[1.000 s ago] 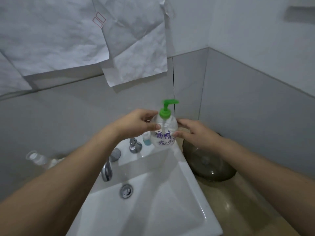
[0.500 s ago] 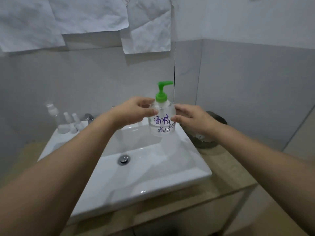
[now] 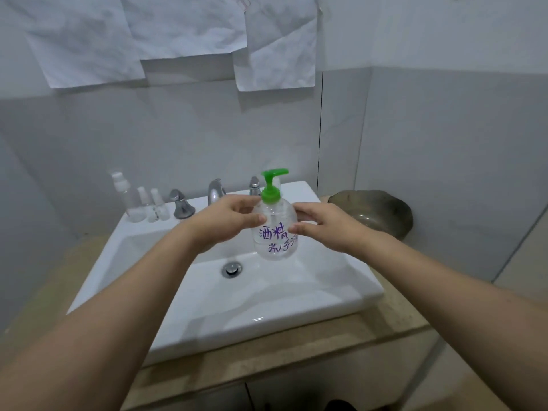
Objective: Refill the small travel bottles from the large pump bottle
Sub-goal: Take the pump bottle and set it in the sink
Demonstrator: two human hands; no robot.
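Fingers [image 3: 250,218] of both your hands pinch the pump bottle [image 3: 275,232] from either side, keeping it upright above the sink [image 3: 267,307], probably so drips land there. Farther back, the small travel bottles [image 3: 145,203] wait on its left rear ledge.

Room dim, flat bluish-grey cast; no lamp in frame. Soft shadows under the paper sheets [image 3: 184,28] at upper centre suggest light from above. Small specular glints on the sink [image 3: 267,318] front rim and on the drain [image 3: 231,268]. Wide-angle distortion: wall lines at the right bow and lean, forearms balloon toward the lower corners. Centre fairly sharp; travel bottles [image 3: 142,200] at mid-left look soft, grainy.
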